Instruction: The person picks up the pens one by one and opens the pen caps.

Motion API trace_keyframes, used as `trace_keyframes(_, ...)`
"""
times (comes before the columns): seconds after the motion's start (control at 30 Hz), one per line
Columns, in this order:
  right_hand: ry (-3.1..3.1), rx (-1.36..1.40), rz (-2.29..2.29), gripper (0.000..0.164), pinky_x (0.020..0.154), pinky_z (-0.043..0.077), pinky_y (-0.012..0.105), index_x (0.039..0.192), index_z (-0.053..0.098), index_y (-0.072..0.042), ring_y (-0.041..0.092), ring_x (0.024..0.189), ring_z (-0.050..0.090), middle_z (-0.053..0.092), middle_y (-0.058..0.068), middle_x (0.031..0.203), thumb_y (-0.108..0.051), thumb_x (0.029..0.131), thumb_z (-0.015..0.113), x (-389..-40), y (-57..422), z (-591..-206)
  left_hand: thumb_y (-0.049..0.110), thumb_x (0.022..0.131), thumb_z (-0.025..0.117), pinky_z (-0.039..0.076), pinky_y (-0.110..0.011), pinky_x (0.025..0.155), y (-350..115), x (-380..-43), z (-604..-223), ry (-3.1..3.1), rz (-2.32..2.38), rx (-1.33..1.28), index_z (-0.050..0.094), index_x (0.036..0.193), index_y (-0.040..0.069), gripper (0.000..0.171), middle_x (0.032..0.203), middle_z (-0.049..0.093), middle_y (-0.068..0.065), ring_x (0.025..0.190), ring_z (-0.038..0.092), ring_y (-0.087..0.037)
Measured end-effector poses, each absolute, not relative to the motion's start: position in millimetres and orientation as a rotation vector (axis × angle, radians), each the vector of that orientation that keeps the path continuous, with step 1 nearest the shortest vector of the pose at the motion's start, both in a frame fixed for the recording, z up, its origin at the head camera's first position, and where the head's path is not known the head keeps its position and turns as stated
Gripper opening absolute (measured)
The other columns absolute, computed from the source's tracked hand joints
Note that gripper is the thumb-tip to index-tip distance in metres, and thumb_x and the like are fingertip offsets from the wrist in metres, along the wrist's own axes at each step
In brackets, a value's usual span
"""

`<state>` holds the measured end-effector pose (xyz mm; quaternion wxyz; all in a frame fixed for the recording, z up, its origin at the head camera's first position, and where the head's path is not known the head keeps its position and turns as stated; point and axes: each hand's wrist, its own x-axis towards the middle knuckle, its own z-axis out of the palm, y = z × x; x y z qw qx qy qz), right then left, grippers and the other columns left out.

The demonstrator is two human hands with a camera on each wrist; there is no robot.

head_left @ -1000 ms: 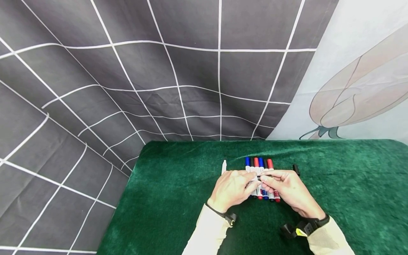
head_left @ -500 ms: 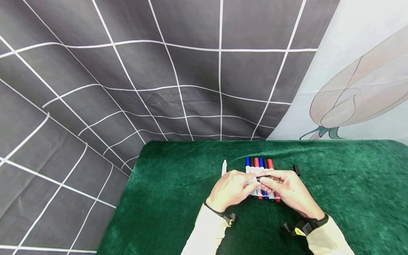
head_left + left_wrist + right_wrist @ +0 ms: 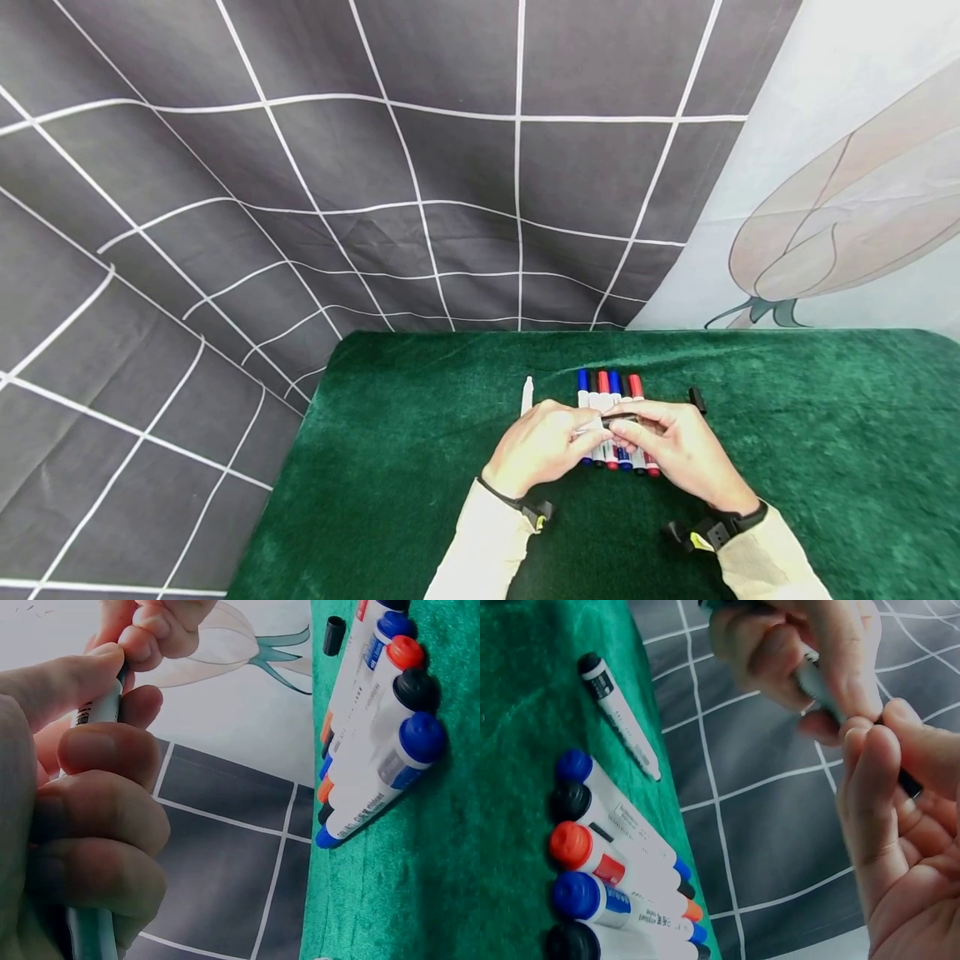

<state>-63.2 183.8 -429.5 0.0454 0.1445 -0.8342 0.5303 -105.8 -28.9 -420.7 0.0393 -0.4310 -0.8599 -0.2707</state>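
My left hand [image 3: 536,448] grips a white marker [image 3: 94,934], its fingers curled round the barrel. Opposite it, my right hand [image 3: 686,442] pinches a slim black piece [image 3: 619,416] at the marker's end; its dark end [image 3: 910,784] sticks out below the right fingers in the right wrist view. The fingertips of both hands meet there, so the joint between marker and black piece is hidden. Beneath the hands lies a row of capped markers with blue [image 3: 582,380], black [image 3: 571,801] and red [image 3: 636,385] caps, side by side.
An uncapped white marker [image 3: 624,724] with a black end lies apart, left of the row. To the right of the row is a loose black cap [image 3: 697,400]. Everything lies on a green cloth-covered table [image 3: 390,433], with a grey gridded curtain [image 3: 450,167] behind.
More of the slim black piece shows between my hands than a second ago. Both hands keep their grips and have shifted only slightly; the row, loose marker and cap stay put.
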Motion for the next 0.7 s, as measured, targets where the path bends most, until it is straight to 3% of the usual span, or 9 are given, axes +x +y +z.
trace_keyframes(0.17,-2.551,0.46,1.605,0.017,0.057,0.053,0.027,0.111,0.075,-0.009,0.019,0.067,0.067,0.073,-0.001,0.09,-0.01,0.096,0.067,-64.5,186.9,-429.9,0.036,0.102,0.057,0.025,-0.013,0.051,-27.9,-105.6,-420.9,-2.633,-0.771,-1.312,0.053,0.074,0.018,0.034,0.06,0.035,0.009,0.054,0.037,0.0)
trace_keyframes(0.5,-2.571,0.431,1.596,0.017,0.061,0.056,0.03,0.111,0.075,-0.008,0.018,0.068,0.068,0.074,-0.001,0.09,-0.012,0.096,0.067,-63.1,190.6,-425.2,0.031,0.107,0.048,0.034,-0.013,0.059,-26.1,-104.2,-419.7,-2.669,-0.757,-1.303,0.055,0.081,0.02,0.029,0.067,0.043,0.01,0.064,0.046,-0.002)
trace_keyframes(0.7,-2.545,0.463,1.612,0.018,0.061,0.055,0.028,0.112,0.075,-0.009,0.016,0.067,0.068,0.074,-0.001,0.09,-0.009,0.095,0.068,-63.9,190.8,-426.8,0.031,0.106,0.049,0.03,-0.014,0.054,-25.5,-104.4,-421.4,-2.677,-0.767,-1.278,0.055,0.079,0.02,0.029,0.065,0.042,0.011,0.06,0.043,0.0)
